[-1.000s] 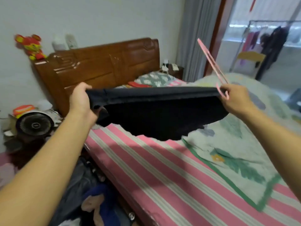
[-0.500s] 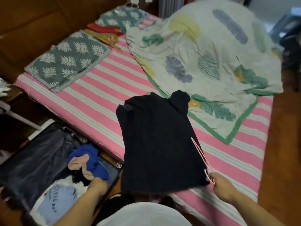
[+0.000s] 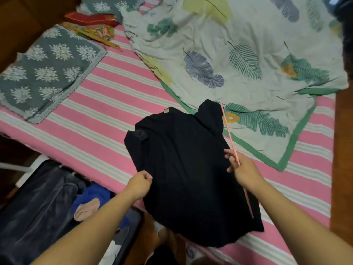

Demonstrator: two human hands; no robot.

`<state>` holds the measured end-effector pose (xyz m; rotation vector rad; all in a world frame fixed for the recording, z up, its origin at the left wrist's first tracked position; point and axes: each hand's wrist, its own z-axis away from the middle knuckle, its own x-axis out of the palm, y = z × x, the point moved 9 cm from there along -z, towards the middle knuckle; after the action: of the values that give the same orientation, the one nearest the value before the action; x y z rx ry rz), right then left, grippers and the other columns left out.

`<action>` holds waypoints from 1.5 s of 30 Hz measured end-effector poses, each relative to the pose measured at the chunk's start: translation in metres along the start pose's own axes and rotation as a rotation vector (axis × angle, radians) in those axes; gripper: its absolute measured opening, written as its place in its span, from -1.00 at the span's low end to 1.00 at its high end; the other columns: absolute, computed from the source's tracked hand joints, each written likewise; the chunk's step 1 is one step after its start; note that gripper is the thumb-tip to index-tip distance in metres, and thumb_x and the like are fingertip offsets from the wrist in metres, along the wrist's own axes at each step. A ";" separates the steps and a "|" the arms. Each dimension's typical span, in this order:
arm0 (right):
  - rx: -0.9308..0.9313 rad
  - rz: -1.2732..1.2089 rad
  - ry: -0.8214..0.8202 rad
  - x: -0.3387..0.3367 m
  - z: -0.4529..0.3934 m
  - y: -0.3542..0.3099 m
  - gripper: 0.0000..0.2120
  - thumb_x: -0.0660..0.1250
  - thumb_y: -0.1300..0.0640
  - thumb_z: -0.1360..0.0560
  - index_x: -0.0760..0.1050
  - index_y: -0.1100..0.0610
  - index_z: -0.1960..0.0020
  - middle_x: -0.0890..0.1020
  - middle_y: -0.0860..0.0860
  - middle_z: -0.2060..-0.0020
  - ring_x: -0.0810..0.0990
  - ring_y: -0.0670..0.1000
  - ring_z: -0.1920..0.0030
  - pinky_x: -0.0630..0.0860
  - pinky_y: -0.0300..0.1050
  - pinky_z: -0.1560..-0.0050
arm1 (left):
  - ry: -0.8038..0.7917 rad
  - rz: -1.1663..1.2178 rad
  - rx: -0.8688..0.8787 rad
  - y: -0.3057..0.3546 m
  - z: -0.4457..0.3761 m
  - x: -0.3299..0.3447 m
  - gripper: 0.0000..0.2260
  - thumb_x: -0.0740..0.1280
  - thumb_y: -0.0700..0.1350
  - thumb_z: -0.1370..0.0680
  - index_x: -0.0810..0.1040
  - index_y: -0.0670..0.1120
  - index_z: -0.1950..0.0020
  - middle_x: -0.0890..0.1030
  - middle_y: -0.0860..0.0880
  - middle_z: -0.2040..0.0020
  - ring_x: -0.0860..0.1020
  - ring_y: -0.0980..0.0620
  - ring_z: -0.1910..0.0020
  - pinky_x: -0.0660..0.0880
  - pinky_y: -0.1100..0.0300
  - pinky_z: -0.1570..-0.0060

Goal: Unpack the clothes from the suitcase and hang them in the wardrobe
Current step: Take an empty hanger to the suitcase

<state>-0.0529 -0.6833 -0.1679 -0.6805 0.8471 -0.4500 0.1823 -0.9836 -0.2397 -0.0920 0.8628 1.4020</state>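
Black shirt (image 3: 191,178) lies flat on the bed (image 3: 99,119), collar end toward 12 o'clock, hem hanging over the bed edge at 6. A small label shows near the collar at 11.

Left hand (image 3: 138,185) is at the shirt's 9 o'clock edge, fingers curled, pinching the side seam. Right hand (image 3: 241,170) is at the 3 o'clock edge, gripping a thin pink hanger (image 3: 230,138); index and middle fingers look partly extended over the fabric. The hanger runs along the shirt's right side from about 1 o'clock to 5, on top of or just beside the cloth, not inside it.

Suitcase (image 3: 38,207) sits open on the floor at 8 o'clock, blue and tan garments still inside. Leaf-print quilt (image 3: 248,54) at 1 o'clock; its green border touches the shirt's shoulder. Grey patterned pillow (image 3: 47,73) at 10.

Handling, my read: soft, light knit with no stiffness, so it will sag and bunch if lifted from one point. Best hold is at the shoulders or collar opening. The hanger looks thin and flexible, so feed it up from the hem or in through the neck, one shoulder at a time. The overhanging hem could drag the shirt off the bed.
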 end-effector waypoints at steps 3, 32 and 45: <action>0.026 0.067 0.031 0.030 -0.047 -0.003 -0.62 0.12 0.20 -0.67 0.47 -0.14 -0.36 0.63 -0.05 -0.10 0.65 0.00 0.16 0.52 -0.14 0.20 | 0.055 -0.137 0.155 0.044 -0.080 -0.008 -0.91 0.27 -0.11 -0.61 0.56 -0.05 0.05 0.65 -0.09 0.05 0.60 -0.16 0.01 0.49 0.07 0.01; 0.385 -0.253 0.420 0.056 -0.064 0.135 -0.76 0.19 0.14 -0.67 0.55 -0.08 -0.23 0.67 -0.09 -0.13 0.59 -0.09 -0.16 0.42 -0.15 -0.17 | -0.064 -0.670 1.248 0.160 -0.151 0.143 -0.58 0.47 -0.10 -0.46 0.53 -0.06 -0.31 0.52 -0.11 -0.19 0.51 -0.17 -0.11 0.55 -0.11 -0.07; 0.363 -0.474 0.400 0.071 0.027 0.176 -0.67 0.14 0.21 -0.69 0.59 -0.09 -0.24 0.67 -0.07 -0.08 0.69 -0.13 0.23 0.43 -0.28 0.22 | -0.172 -0.183 0.531 0.178 -0.184 0.158 -0.83 0.28 -0.11 -0.60 0.66 -0.11 0.02 0.67 -0.08 0.00 0.60 -0.14 -0.03 0.47 0.06 -0.04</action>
<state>0.0275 -0.5929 -0.3158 -0.4527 0.9436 -1.1666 -0.0724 -0.9148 -0.3835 0.3424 1.0271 0.9599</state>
